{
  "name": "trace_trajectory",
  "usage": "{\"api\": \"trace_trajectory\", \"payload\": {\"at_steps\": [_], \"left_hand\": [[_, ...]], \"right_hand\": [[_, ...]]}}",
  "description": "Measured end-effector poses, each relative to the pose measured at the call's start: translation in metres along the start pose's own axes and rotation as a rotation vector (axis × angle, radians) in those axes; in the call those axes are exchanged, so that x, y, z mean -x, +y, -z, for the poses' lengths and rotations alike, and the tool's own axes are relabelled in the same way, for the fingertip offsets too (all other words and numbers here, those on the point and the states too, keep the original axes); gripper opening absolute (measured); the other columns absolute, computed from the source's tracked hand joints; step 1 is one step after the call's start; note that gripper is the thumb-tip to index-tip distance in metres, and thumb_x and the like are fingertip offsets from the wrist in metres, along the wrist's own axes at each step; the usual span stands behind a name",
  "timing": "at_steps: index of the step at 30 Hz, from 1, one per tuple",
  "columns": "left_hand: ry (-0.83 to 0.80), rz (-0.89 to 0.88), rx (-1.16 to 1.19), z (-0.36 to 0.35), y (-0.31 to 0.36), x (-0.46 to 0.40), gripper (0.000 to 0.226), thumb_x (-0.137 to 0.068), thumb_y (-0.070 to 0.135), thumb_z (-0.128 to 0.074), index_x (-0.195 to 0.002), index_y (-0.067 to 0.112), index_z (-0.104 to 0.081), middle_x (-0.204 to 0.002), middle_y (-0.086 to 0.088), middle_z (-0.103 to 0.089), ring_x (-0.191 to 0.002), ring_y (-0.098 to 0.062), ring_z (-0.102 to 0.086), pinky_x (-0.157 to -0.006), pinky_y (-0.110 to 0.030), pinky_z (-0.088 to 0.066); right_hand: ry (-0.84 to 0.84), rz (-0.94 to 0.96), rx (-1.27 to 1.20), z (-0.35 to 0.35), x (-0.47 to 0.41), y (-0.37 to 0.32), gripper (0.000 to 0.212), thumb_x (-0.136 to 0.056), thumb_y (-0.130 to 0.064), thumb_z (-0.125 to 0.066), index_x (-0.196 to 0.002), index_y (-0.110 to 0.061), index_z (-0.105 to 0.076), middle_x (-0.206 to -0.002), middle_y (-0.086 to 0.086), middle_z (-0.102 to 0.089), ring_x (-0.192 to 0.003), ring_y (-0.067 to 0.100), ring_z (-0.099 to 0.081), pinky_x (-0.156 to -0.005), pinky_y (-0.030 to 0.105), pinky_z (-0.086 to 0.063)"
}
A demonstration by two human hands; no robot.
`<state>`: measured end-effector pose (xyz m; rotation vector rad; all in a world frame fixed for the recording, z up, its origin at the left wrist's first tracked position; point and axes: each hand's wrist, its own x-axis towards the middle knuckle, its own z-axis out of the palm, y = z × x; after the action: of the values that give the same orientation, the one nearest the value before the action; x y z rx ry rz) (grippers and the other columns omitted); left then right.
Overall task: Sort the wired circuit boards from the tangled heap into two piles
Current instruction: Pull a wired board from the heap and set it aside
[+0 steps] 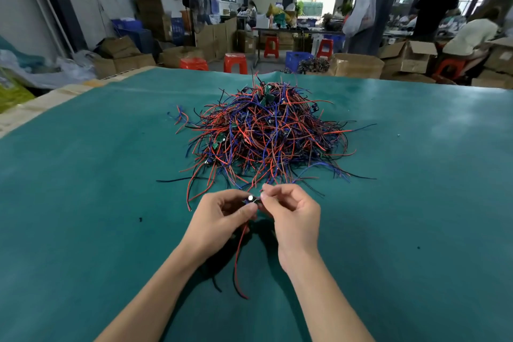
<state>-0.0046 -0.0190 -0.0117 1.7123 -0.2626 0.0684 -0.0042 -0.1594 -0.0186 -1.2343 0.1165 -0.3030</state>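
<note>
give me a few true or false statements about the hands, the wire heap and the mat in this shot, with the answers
1. Both hands hold one small wired board between them. True: the left hand and right hand pinch the small board together.
2. The tangled heap lies beyond the hands, near the middle of the green mat. True.
3. The wires in the heap are all yellow and white. False: they are red, blue and black.
4. The held board's wires lie coiled on top of the heap. False: its red wire and a black one trail down toward the person, between the forearms.
5. Two large sorted piles already flank the heap. False: only a few loose wires lie to its left.
</note>
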Motion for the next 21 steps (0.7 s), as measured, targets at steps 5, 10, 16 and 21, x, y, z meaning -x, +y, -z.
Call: {"api": "trace_trajectory", "payload": {"at_steps": [5, 10, 16, 21], "left_hand": [[0.022, 0.025, 0.102, -0.004, 0.001, -0.007, 0.017, -0.079, 0.004, -0.079, -0.086, 0.006, -0.064, -0.064, 0.0, -0.067, -0.054, -0.011, -0.063, -0.048, -0.015, -0.043], [-0.009, -0.007, 0.147, 0.002, -0.006, -0.007, 0.023, -0.078, 0.0, -0.08, -0.091, 0.003, -0.061, -0.066, -0.005, -0.068, -0.055, -0.011, -0.062, -0.047, -0.017, -0.043], [-0.053, 0.058, 0.213, 0.009, -0.006, -0.007, 0.021, -0.085, -0.01, -0.065, -0.099, 0.007, -0.068, -0.077, -0.006, -0.072, -0.071, -0.024, -0.072, -0.055, -0.022, -0.05], [-0.09, 0.112, 0.211, 0.012, -0.006, -0.009, 0.021, -0.092, -0.006, -0.059, -0.106, 0.007, -0.068, -0.077, -0.007, -0.073, -0.059, -0.018, -0.068, -0.051, -0.02, -0.049]], "right_hand": [[0.071, 0.023, -0.036, 0.001, -0.006, 0.0, 0.039, -0.079, 0.009, -0.08, -0.077, -0.013, -0.048, -0.077, 0.004, -0.074, -0.081, 0.017, -0.072, -0.075, 0.03, -0.056], [-0.018, -0.036, 0.119, -0.001, -0.002, -0.001, 0.032, -0.075, -0.018, -0.087, -0.094, -0.014, -0.062, -0.078, 0.007, -0.078, -0.071, 0.023, -0.07, -0.082, 0.044, -0.057], [-0.026, -0.057, 0.115, 0.0, -0.004, -0.002, 0.016, -0.081, -0.004, -0.084, -0.092, -0.012, -0.077, -0.083, 0.004, -0.08, -0.074, 0.01, -0.072, -0.081, 0.031, -0.06], [-0.044, -0.04, 0.077, 0.002, -0.006, -0.001, 0.011, -0.084, 0.0, -0.081, -0.084, -0.012, -0.079, -0.081, 0.006, -0.078, -0.074, 0.009, -0.072, -0.066, 0.021, -0.057]]}}
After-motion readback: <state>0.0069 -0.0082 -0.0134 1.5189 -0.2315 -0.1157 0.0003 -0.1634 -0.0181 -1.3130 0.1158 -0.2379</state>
